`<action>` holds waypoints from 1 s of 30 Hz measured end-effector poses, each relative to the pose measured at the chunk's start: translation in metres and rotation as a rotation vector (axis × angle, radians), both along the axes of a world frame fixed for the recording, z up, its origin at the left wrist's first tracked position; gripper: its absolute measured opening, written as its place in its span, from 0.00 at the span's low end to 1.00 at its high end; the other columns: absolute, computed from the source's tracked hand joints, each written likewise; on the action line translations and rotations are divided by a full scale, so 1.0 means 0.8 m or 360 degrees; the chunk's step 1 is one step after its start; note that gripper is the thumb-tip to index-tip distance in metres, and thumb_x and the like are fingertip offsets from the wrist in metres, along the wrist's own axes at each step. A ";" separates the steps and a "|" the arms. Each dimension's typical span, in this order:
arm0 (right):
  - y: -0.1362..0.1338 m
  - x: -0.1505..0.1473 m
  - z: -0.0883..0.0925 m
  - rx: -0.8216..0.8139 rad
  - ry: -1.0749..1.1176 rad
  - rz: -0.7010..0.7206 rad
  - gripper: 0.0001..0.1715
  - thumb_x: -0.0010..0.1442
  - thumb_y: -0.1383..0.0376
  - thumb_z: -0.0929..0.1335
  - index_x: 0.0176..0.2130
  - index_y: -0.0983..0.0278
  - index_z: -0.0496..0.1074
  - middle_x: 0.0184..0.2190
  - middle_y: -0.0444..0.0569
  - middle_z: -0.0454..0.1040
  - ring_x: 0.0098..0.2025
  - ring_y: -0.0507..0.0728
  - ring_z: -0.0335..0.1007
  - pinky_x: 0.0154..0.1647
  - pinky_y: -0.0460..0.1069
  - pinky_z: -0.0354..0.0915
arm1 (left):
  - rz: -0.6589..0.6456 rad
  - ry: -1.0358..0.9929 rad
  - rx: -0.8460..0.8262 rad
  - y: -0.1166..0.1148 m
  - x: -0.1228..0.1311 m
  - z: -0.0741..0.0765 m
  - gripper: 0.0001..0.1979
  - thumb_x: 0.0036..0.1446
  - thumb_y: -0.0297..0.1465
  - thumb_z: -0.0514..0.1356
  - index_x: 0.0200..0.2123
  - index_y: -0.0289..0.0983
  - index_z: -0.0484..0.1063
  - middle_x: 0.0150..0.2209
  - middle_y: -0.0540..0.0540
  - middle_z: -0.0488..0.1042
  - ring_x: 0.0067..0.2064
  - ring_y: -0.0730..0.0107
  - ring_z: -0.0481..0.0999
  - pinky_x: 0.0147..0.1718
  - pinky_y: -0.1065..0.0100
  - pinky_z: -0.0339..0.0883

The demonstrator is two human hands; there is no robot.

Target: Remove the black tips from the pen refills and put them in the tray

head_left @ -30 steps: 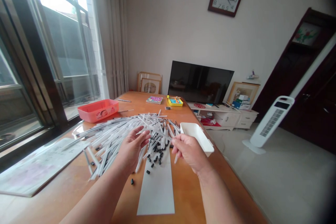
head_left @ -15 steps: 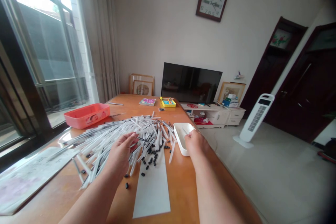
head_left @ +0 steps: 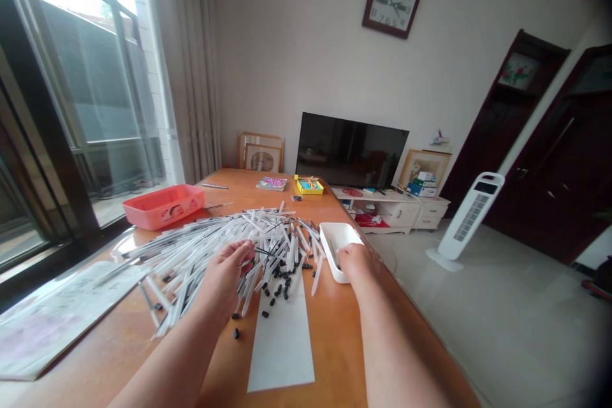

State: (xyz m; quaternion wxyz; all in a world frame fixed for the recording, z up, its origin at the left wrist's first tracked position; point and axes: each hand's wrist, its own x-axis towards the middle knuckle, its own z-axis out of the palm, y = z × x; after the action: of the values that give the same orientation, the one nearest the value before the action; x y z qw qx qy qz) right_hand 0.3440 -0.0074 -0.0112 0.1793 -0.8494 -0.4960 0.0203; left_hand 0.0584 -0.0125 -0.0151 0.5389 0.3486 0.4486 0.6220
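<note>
My left hand [head_left: 233, 264] is closed in a pinch on a thin black rod [head_left: 264, 251], which points right over the pile. Under and beyond it spreads a heap of white, straw-like tubes [head_left: 191, 248], with dark thin rods mixed in. My right hand [head_left: 357, 260] reaches over the near right side of a white tray [head_left: 344, 234]. A thin, pale stick [head_left: 333, 248] slants along the tray's left inside, its lower end at my right fingertips, which look closed on it. Small black caps [head_left: 277, 290] lie scattered between my hands, several on a white paper strip [head_left: 283, 350].
A red plastic basket [head_left: 165, 207] stands at the left behind the heap. Large printed paper [head_left: 52, 319] covers the near left. A booklet [head_left: 271, 183] and yellow box [head_left: 308, 186] sit at the far end. The wooden table's right edge [head_left: 406, 306] runs beside my right forearm.
My right hand has tipped the pale stick from pointing up and left to lying along the tray's left side. My left hand keeps its pinch. The whole view has shifted slightly.
</note>
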 end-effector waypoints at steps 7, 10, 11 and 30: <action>-0.007 0.005 -0.001 0.0062 -0.0022 0.0033 0.19 0.64 0.55 0.62 0.39 0.56 0.81 0.39 0.55 0.81 0.42 0.66 0.75 0.39 0.54 0.61 | 0.0011 0.0084 -0.0045 0.000 -0.001 -0.001 0.24 0.42 0.45 0.72 0.40 0.37 0.76 0.42 0.44 0.79 0.43 0.64 0.76 0.40 0.66 0.65; -0.014 0.003 0.002 0.0337 -0.0016 0.0088 0.20 0.65 0.55 0.61 0.39 0.56 0.80 0.36 0.53 0.80 0.39 0.63 0.73 0.35 0.51 0.58 | 0.0007 0.0122 -0.0045 0.000 -0.002 -0.002 0.24 0.44 0.46 0.71 0.41 0.37 0.76 0.43 0.44 0.79 0.43 0.65 0.76 0.40 0.67 0.63; -0.016 0.000 0.004 0.0461 0.0018 0.0115 0.20 0.65 0.55 0.61 0.39 0.57 0.80 0.34 0.52 0.80 0.38 0.62 0.72 0.33 0.50 0.57 | 0.0006 0.0137 -0.0046 0.000 -0.003 -0.002 0.24 0.45 0.46 0.71 0.41 0.37 0.76 0.43 0.44 0.79 0.43 0.65 0.75 0.39 0.67 0.63; -0.024 -0.074 -0.037 0.0436 0.0778 0.0908 0.08 0.55 0.65 0.64 0.28 0.62 0.73 0.20 0.41 0.67 0.23 0.52 0.63 0.23 0.44 0.51 | -0.0152 0.2134 0.0354 -0.006 -0.006 -0.016 0.07 0.54 0.33 0.56 0.27 0.42 0.73 0.31 0.47 0.77 0.33 0.64 0.72 0.31 0.66 0.55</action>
State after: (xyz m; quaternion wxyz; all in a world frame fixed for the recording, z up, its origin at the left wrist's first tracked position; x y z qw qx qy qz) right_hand 0.2848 -0.0268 -0.0409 0.3909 -0.6159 -0.6527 0.2043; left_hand 0.0536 -0.0172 -0.0280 0.1321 0.7315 0.6031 0.2895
